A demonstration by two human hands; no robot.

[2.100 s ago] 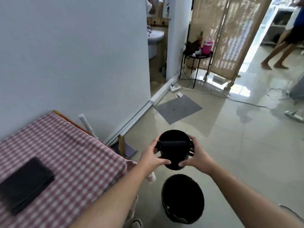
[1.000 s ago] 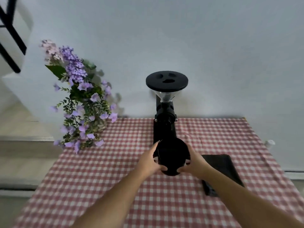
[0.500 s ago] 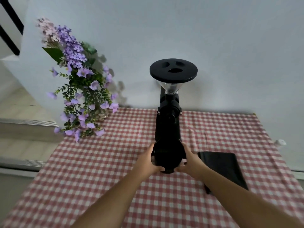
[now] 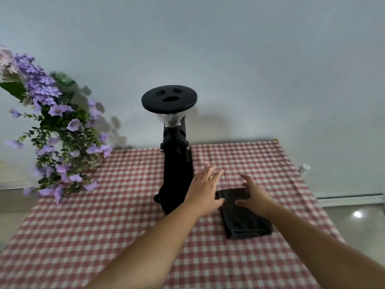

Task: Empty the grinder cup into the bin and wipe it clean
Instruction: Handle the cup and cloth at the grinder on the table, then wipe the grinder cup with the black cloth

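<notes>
The black grinder cup [image 4: 171,196] stands on the red checked tablecloth [image 4: 125,226], right at the foot of the black coffee grinder [image 4: 174,142]. To the right of the cup lies a folded black cloth [image 4: 243,215]. My left hand [image 4: 205,189] hovers open just right of the cup, over the cloth's near-left corner, fingers spread. My right hand [image 4: 253,195] is open above the far end of the cloth, fingers apart and holding nothing. The bin is out of view.
A bunch of purple flowers [image 4: 54,130] stands at the back left of the table. A pale wall rises behind the grinder. The table's right edge [image 4: 312,197] drops to a tiled floor.
The view swung from the bin on the floor to the table. Both hands set the cup down in front of the grinder, let go of it and shifted right over the black cloth.
</notes>
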